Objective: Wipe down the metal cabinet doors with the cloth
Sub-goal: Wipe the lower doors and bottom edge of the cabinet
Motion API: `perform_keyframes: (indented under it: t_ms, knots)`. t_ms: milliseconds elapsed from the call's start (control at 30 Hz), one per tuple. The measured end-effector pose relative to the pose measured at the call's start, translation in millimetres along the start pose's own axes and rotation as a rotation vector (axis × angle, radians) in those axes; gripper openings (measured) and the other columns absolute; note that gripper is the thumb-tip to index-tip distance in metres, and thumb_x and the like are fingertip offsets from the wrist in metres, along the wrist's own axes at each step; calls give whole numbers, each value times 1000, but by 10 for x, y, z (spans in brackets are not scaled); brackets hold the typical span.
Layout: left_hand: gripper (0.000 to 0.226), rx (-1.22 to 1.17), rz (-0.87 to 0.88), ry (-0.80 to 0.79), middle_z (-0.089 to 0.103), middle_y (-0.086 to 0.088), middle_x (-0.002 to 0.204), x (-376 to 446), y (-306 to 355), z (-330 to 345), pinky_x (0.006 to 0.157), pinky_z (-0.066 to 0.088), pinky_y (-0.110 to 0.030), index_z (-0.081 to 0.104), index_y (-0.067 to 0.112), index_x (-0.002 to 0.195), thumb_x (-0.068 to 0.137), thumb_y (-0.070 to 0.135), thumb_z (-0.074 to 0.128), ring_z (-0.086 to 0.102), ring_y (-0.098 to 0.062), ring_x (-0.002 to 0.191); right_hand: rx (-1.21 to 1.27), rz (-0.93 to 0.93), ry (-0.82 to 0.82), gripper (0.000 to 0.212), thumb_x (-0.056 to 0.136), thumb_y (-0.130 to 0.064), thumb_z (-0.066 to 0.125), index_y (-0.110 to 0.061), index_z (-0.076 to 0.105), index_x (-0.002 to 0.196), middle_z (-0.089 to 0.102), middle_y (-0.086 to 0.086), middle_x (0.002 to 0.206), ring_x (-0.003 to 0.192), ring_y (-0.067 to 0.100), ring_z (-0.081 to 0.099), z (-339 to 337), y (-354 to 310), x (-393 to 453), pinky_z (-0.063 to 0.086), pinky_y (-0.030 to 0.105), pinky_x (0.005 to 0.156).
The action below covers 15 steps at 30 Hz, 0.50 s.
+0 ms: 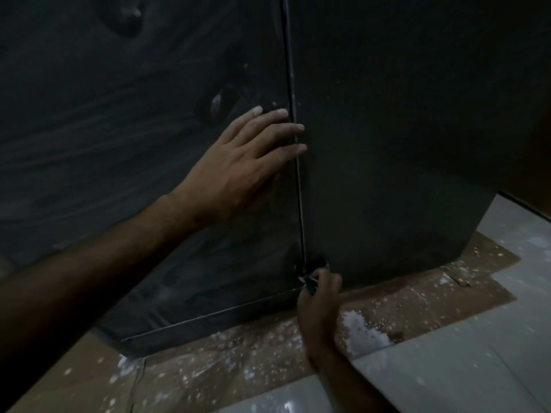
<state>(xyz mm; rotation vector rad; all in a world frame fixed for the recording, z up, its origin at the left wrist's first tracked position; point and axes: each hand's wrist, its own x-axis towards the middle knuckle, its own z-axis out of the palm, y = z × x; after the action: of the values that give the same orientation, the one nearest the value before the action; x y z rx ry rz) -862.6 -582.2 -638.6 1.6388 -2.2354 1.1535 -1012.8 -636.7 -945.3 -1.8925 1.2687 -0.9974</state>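
Two hands, left hand (238,165) flat on smeared metal cabinet door (119,129).

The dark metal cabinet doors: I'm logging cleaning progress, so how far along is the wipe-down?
Done: the left dark metal cabinet door shows wipe streaks across its face. In hand: the left hand rests flat by the centre seam, while the right hand pinches something small and dark, maybe the cloth, at the seam's bottom. Left: the right door looks dusty and unstreaked.
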Motion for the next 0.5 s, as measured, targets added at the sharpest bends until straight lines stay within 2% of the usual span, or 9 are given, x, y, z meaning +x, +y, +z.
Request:
perform_keyframes:
  t_ms: [100, 167, 267, 333, 400, 500]
  knots:
    - [46, 73, 10, -7, 46, -17, 159, -285, -40, -23, 125, 24, -60, 54, 14, 149, 105, 22, 60, 32, -37, 153, -16, -79, -262, 43, 89, -20, 73, -35, 53, 124, 39, -8, 137, 113, 10, 56, 415, -169, -376, 57, 31, 92]
    - [50, 133, 19, -21, 41, -17, 162, -504, -117, -96, 126, 22, -61, 52, 15, 151, 104, 25, 62, 30, -38, 154, 27, -118, -330, 39, 89, -20, 73, -42, 54, 115, 41, -10, 136, 112, 10, 58, 451, -129, -399, 58, 31, 90]
    - [52, 192, -1, -1, 38, -18, 164, -883, -270, -363, 126, 19, -62, 51, 15, 153, 104, 30, 58, 29, -38, 154, 92, 12, -172, 40, 87, -18, 75, -41, 53, 110, 50, -7, 123, 103, 9, 60, 220, 53, -161, 56, 27, 80]
    - [53, 231, -51, 18, 38, -19, 164, -1157, -368, -553, 127, 17, -61, 52, 14, 153, 102, 31, 56, 30, -39, 154, 73, 85, -39, 40, 86, -16, 77, -27, 57, 120, 53, -1, 123, 102, 11, 59, 183, 66, -141, 50, 22, 80]
    - [58, 279, -106, 19, 36, -20, 164, -1440, -434, -647, 126, 17, -62, 50, 13, 154, 100, 33, 58, 30, -40, 154, 95, 74, -30, 39, 88, -20, 75, -25, 57, 122, 52, -1, 125, 104, 13, 61, 342, -135, -311, 55, 27, 82]
    - [64, 333, -147, -39, 31, -20, 167, -1848, -466, -589, 124, 16, -67, 44, 12, 157, 100, 37, 58, 28, -40, 155, 119, -118, -382, 35, 90, -27, 70, -38, 56, 120, 46, -14, 127, 106, 5, 58, 719, -440, -680, 58, 26, 83]
